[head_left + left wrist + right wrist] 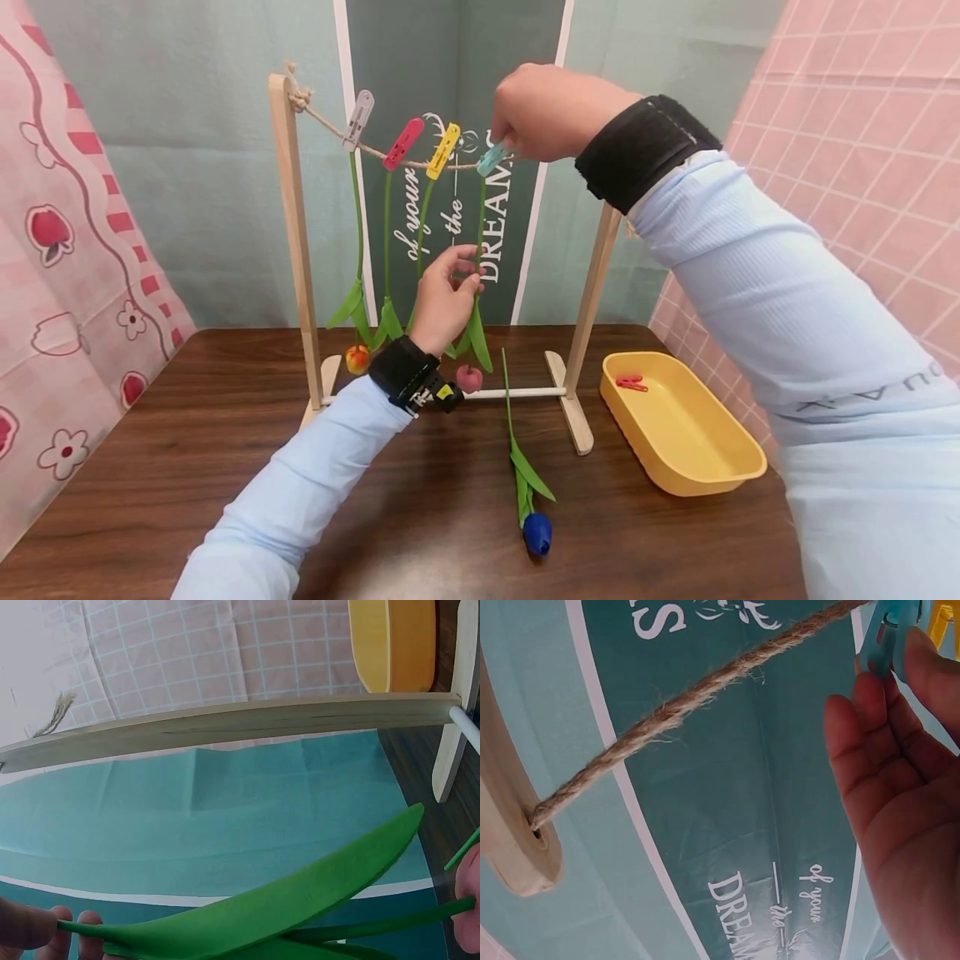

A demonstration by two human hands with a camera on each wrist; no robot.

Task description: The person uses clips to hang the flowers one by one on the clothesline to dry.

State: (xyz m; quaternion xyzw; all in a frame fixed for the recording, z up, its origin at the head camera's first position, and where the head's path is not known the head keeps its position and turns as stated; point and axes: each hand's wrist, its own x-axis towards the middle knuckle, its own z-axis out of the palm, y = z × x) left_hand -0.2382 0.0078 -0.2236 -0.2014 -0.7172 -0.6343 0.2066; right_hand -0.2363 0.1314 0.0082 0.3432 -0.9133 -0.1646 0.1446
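A pink artificial tulip hangs head down, its stem end at a light blue clothespin on the twine. My right hand pinches that clothespin between thumb and fingers. Lower down, my left hand holds the same tulip's stem just above its green leaves. To the left, grey, red and yellow clothespins grip more upside-down stems. An orange-yellow tulip hangs from the grey one; my left hand and wrist hide the other blooms.
Wooden posts hold up the twine, with a white bar low between them. A blue tulip lies on the brown table. At right stands a yellow basin with red clothespins inside.
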